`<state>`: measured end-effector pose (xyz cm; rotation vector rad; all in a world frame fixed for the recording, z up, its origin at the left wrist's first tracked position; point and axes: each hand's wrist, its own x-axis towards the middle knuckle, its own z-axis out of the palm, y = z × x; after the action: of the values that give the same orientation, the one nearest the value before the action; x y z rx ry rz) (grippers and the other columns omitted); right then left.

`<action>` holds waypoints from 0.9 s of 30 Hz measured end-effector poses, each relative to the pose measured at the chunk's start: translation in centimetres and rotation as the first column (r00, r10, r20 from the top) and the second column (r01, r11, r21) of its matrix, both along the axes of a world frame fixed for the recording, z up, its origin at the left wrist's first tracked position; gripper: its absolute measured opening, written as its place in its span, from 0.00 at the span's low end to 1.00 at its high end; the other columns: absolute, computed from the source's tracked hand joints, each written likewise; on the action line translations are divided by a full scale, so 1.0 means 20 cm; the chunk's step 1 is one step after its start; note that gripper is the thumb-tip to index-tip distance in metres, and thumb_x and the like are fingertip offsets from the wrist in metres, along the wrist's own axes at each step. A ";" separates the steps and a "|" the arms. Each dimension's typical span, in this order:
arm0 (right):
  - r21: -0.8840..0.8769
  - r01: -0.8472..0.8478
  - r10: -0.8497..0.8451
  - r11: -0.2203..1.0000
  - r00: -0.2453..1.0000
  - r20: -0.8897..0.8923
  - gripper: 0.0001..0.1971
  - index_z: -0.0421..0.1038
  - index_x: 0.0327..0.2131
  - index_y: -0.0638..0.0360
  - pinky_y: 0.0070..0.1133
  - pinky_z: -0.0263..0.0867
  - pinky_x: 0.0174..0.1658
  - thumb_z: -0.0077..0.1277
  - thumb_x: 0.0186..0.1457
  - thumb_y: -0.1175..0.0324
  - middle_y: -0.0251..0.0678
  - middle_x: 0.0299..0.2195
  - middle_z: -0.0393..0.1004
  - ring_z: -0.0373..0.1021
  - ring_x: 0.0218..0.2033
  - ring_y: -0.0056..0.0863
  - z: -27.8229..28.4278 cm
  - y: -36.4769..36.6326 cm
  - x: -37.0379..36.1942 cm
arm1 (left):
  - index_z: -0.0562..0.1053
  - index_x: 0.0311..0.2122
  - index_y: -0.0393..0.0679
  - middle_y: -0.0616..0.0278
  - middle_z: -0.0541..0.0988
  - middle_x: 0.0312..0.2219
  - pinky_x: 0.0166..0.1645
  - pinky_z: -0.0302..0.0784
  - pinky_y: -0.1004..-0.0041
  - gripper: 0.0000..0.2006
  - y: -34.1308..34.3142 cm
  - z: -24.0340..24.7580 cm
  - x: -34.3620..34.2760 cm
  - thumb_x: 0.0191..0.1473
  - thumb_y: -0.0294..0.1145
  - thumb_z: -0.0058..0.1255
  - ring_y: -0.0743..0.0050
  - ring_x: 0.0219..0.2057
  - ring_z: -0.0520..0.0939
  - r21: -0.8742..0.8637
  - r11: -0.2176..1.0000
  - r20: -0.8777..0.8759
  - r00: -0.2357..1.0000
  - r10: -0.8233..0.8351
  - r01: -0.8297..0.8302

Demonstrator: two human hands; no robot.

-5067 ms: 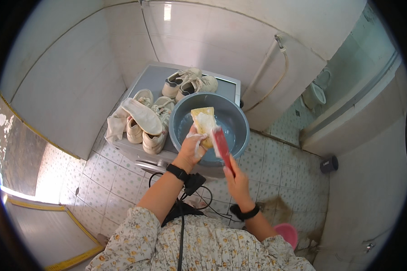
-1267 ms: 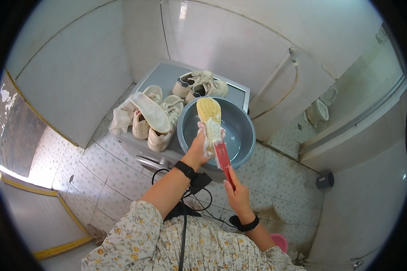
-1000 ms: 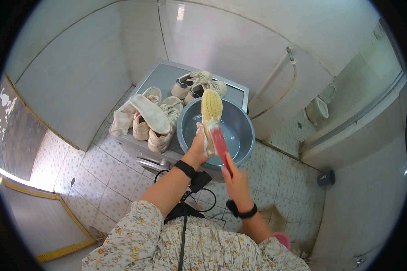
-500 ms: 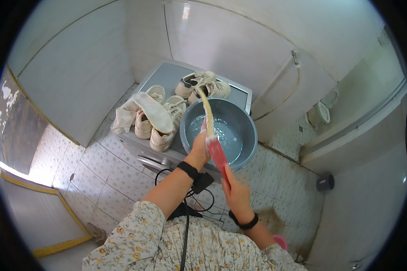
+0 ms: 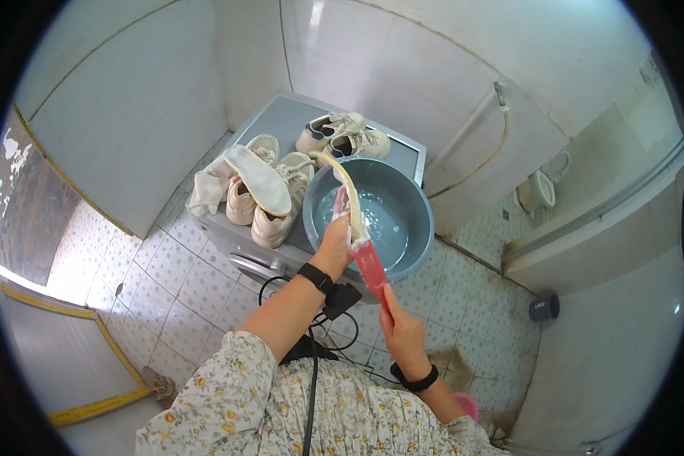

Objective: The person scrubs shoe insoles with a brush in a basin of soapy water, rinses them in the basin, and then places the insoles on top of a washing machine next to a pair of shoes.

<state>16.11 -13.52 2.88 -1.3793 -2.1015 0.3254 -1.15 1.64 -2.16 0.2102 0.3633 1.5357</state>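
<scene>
My left hand [image 5: 334, 242] grips a yellowish shoe insole [image 5: 345, 190], held edge-on over a grey-blue basin [image 5: 414, 220] with water in it. My right hand [image 5: 400, 327] holds a red-handled brush [image 5: 369, 267] whose head rests against the lower part of the insole. Both wrists wear black bands. The basin stands on a grey washing machine top [image 5: 281, 125].
Pale sneakers [image 5: 260, 199] with a loose white insole [image 5: 260, 176] lie left of the basin; another pair [image 5: 343, 137] sits behind it. A white cloth [image 5: 205, 190] hangs off the machine's left edge. Tiled floor, a black cable [image 5: 311, 380], a white pipe [image 5: 479, 152], a dark cup [image 5: 544, 307].
The insole has turned from showing its flat face to being edge-on, and both hands have dropped slightly toward the basin. The brush stays against it.
</scene>
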 end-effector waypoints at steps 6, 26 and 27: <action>-0.032 0.000 0.001 0.999 0.999 0.054 0.26 0.62 0.55 0.50 0.28 0.66 0.26 0.53 0.49 0.71 0.45 0.28 0.74 0.70 0.23 0.42 0.09 0.21 -0.14 | 0.54 0.57 0.58 0.62 0.70 0.29 0.31 0.74 0.64 0.28 -0.09 0.07 -0.02 0.52 0.29 0.47 0.67 0.27 0.73 -0.017 0.999 0.063 0.997 -0.033 0.034; 0.254 -0.141 0.119 0.957 0.988 0.099 0.26 0.66 0.53 0.43 0.26 0.60 0.19 0.55 0.47 0.69 0.33 0.18 0.66 0.65 0.16 0.32 -0.14 0.20 0.11 | 0.62 0.40 0.38 0.53 0.69 0.30 0.43 0.69 0.58 0.18 -0.04 0.07 -0.05 0.55 0.45 0.40 0.52 0.35 0.69 0.084 0.933 0.428 0.832 -0.352 0.351; 0.272 -0.153 0.127 0.950 0.986 0.112 0.26 0.66 0.52 0.43 0.26 0.60 0.19 0.56 0.47 0.69 0.32 0.18 0.66 0.64 0.16 0.32 -0.11 0.24 0.06 | 0.63 0.40 0.38 0.53 0.69 0.31 0.44 0.68 0.58 0.18 -0.05 0.09 -0.05 0.55 0.45 0.40 0.51 0.36 0.69 0.037 0.945 0.381 0.870 -0.314 0.325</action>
<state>17.33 -8.73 0.71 -1.1017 -2.2274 0.0164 -2.07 0.57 -0.43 -0.0550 0.0337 1.2056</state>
